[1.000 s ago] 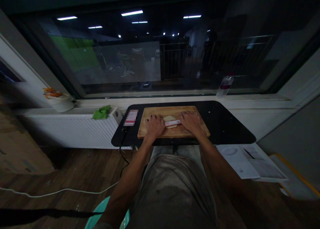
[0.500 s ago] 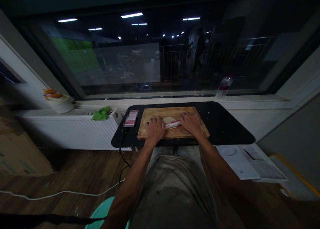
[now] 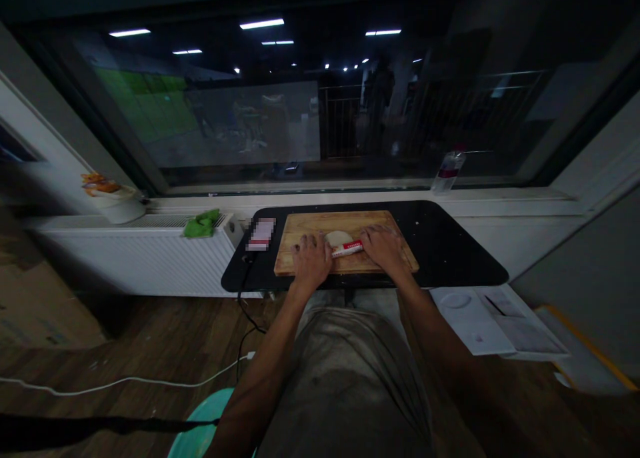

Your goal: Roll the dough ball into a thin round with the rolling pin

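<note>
A pale round piece of dough [image 3: 339, 238] lies on a wooden board [image 3: 300, 228] that rests on a small black table [image 3: 450, 251]. A thin white and red rolling pin [image 3: 347, 249] lies across the near edge of the dough. My left hand [image 3: 311, 263] presses flat on the pin's left end, fingers stretched out. On the pin's right end lies my right hand [image 3: 383, 248], also flat with fingers extended. Most of the pin is hidden under both palms.
A white and red packet [image 3: 261, 234] sits at the table's left end. Left of the table a radiator carries a green cloth [image 3: 202, 223] and a white bowl [image 3: 118, 206]. A plastic bottle [image 3: 448, 171] stands on the sill. Papers [image 3: 493, 321] and a white cable [image 3: 125, 381] lie on the floor.
Both hands and the rolling pin have slid a little toward me, so more of the dough shows beyond the pin.
</note>
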Available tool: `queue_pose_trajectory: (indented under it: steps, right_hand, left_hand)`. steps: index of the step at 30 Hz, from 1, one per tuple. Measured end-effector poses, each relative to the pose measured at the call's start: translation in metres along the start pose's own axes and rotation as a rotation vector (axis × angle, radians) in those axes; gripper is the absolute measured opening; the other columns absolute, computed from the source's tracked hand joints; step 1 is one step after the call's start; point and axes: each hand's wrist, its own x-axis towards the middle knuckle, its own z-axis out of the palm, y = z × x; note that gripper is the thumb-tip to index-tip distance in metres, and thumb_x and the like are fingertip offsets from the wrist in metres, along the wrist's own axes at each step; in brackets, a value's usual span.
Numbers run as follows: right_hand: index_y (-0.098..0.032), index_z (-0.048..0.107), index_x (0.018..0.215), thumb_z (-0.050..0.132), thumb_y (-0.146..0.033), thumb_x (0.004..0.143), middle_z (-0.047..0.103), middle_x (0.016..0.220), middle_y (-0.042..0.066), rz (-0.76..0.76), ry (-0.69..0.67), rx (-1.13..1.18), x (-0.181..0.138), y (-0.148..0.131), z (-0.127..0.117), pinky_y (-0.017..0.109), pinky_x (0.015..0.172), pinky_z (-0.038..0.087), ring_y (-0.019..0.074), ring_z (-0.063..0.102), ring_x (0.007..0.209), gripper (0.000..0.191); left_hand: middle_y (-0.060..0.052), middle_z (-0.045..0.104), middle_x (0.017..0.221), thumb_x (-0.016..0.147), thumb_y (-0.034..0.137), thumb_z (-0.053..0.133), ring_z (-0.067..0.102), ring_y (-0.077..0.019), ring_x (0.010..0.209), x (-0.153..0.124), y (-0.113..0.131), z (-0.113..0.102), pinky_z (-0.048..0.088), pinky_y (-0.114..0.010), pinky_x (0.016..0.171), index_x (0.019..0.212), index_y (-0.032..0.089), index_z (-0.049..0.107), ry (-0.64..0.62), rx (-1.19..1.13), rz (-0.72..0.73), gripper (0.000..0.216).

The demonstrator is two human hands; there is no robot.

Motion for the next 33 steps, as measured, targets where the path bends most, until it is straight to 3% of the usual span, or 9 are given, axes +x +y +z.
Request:
queue_pose_trajectory:
  steps: [8, 13, 18, 23, 33]
  right_hand:
    - [-0.017, 0.085, 0.136, 0.035, -0.03, 0.123, 0.083, 0.143, 0.015, 0.026, -0.009, 0.016, -0.009, 0.0, -0.003, 0.036, 0.117, 0.049, 0.0294, 0.074, 0.133, 0.053]
    - [-0.015, 0.081, 0.144, 0.034, -0.028, 0.124, 0.079, 0.154, 0.015, -0.063, -0.058, -0.003, -0.001, 0.0, -0.012, 0.037, 0.124, 0.045, 0.0286, 0.07, 0.143, 0.053]
    - [-0.016, 0.079, 0.15, 0.034, -0.03, 0.124, 0.076, 0.161, 0.014, -0.084, -0.09, -0.029, 0.024, -0.006, -0.016, 0.043, 0.13, 0.04, 0.0306, 0.062, 0.154, 0.054]
    - [-0.022, 0.083, 0.145, 0.037, -0.036, 0.125, 0.079, 0.157, 0.011, -0.147, -0.1, -0.025, 0.056, -0.01, -0.013, 0.047, 0.125, 0.044, 0.0329, 0.063, 0.15, 0.052]
    - [-0.03, 0.082, 0.15, 0.04, -0.04, 0.125, 0.079, 0.158, 0.005, -0.345, -0.105, 0.022, 0.113, -0.004, 0.018, 0.044, 0.124, 0.044, 0.0287, 0.064, 0.145, 0.05]
  left_hand:
    - [-0.022, 0.065, 0.169, 0.122, 0.037, 0.037, 0.052, -0.0422, 0.161, 0.008, -0.002, -0.002, 0.047, -0.063, 0.128, 0.172, 0.02, 0.06, -0.002, -0.005, 0.02, 0.057]
    - [-0.022, 0.065, 0.168, 0.121, 0.034, 0.035, 0.054, -0.0423, 0.159, 0.017, -0.007, 0.0, 0.049, -0.062, 0.125, 0.17, 0.019, 0.06, -0.01, 0.006, 0.019, 0.057]
    - [-0.021, 0.066, 0.167, 0.123, 0.039, 0.034, 0.053, -0.0413, 0.16, 0.028, -0.013, -0.002, 0.051, -0.059, 0.123, 0.168, 0.022, 0.061, -0.036, 0.02, 0.012, 0.055]
    - [-0.023, 0.066, 0.165, 0.124, 0.041, 0.033, 0.055, -0.0411, 0.156, 0.03, -0.013, -0.006, 0.053, -0.058, 0.121, 0.168, 0.018, 0.058, -0.041, 0.022, -0.006, 0.055]
    - [-0.027, 0.066, 0.165, 0.125, 0.043, 0.031, 0.054, -0.0441, 0.159, 0.028, -0.002, -0.004, 0.054, -0.063, 0.121, 0.171, 0.014, 0.057, 0.016, 0.078, -0.038, 0.061]
